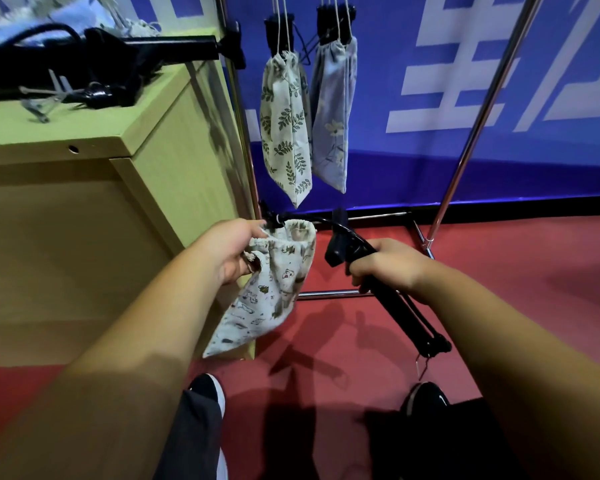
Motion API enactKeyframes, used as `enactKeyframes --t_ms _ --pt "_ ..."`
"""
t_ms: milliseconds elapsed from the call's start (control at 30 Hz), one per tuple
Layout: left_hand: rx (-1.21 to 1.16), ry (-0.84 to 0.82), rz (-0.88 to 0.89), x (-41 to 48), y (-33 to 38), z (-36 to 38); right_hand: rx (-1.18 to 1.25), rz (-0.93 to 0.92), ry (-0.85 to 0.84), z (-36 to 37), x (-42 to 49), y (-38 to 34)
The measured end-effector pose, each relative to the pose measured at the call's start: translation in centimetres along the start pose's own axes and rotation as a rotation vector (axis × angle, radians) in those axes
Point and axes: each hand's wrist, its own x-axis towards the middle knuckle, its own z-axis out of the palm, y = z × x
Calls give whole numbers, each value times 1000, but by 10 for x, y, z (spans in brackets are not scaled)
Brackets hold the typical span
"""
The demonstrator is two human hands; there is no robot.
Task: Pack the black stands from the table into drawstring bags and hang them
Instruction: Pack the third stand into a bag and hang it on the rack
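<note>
Left hand [234,249] pinches the rim of a patterned drawstring bag [274,292], which hangs limp by the corner of the surface [94,136]. Right hand [385,265] clamped round a folded black stand [399,310], tilted, just right of the bag's mouth. More stands [84,64] lie on the surface. Behind, a leaf-print bag [284,133] and a pale blue bag [333,112] hang side by side.

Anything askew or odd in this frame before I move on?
One thing: a thin wire piece dangles loose from the lower end of the black folded stand gripped in the right hand. Otherwise nothing stands out.
</note>
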Motion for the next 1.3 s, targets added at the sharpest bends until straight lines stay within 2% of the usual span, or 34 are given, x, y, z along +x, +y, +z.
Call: enactKeyframes --t_ms 233,500,633,767,1033,1300 --pt "24 32 137 1 0 -8 -125 5 -58 -1 -3 2" --pt "316 54 319 -3 -6 0 -239 19 -112 6 -3 -1" --pt "409 11 387 -4 -11 11 -282 3 -180 13 -5 -6" --pt "444 -85 442 -6 -13 16 -318 64 -209 23 -3 -8" --pt "432 -256 550 -21 -10 19 -350 128 -107 27 7 -5" --pt "780 -347 711 -30 -10 9 -195 110 36 23 19 -10"
